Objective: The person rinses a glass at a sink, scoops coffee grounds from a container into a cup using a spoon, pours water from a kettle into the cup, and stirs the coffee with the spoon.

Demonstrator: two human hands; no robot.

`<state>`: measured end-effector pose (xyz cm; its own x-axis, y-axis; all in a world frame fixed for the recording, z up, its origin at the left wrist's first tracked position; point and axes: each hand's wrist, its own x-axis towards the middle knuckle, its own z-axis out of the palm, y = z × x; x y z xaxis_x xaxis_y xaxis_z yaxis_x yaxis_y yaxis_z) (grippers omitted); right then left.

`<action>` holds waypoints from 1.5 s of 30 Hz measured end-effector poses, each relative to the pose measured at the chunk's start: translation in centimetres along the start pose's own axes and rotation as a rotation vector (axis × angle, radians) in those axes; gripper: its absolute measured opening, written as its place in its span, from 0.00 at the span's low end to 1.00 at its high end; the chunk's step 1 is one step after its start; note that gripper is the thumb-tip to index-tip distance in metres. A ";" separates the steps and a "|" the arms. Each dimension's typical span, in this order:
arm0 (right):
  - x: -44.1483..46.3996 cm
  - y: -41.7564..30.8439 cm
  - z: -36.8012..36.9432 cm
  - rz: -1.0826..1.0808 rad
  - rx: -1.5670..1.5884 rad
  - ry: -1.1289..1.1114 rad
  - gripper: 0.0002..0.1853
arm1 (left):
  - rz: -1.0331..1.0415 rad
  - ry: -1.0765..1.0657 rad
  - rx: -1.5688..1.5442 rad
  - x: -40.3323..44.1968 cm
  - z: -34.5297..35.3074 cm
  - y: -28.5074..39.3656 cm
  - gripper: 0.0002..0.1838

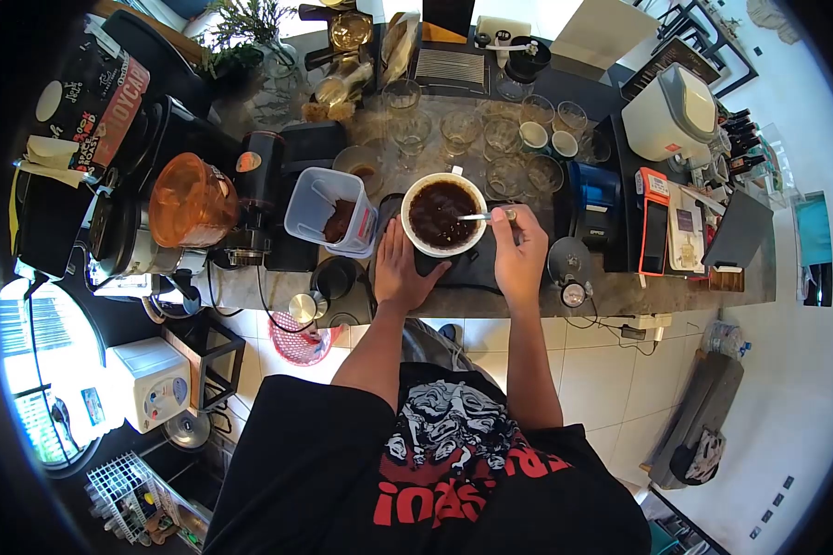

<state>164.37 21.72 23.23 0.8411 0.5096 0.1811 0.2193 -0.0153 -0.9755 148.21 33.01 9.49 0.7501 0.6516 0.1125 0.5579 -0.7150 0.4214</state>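
Observation:
A white cup (404,215) of dark brown liquid, apparently coffee, stands near the counter's front edge on a black surface. My right hand (522,256) pinches the handle end of a metal spoon (477,217), whose other end dips into the liquid. Small pale bubbles float around it. My left hand (404,270) lies at the cup's lower left, fingers stretched out and thumb spread below the cup; whether it touches the cup is hard to tell. Just left of that hand is a clear plastic container (307,205) with brown grounds inside.
Several drinking glasses (459,132) crowd the counter behind the cup. At left stand a black grinder (261,176) and an orange-tinted hopper (192,201). A blue-black device (594,205) and a round metal-and-glass vessel (570,264) are on the right. Cables hang from the front edge.

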 end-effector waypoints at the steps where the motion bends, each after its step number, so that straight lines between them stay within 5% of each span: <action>1: -0.2 0.2 -0.1 0.037 0.022 -0.004 0.10 | 0.005 0.005 -0.011 0.0 -0.1 0.0 0.64; 45: -0.1 2.8 0.1 0.090 0.250 0.054 0.13 | -0.008 -0.018 0.007 -0.2 0.0 0.1 0.65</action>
<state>164.81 21.69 20.48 0.8784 0.4691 0.0918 0.0192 0.1573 -0.9874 148.14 32.82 9.53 0.7520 0.6527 0.0927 0.5665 -0.7117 0.4155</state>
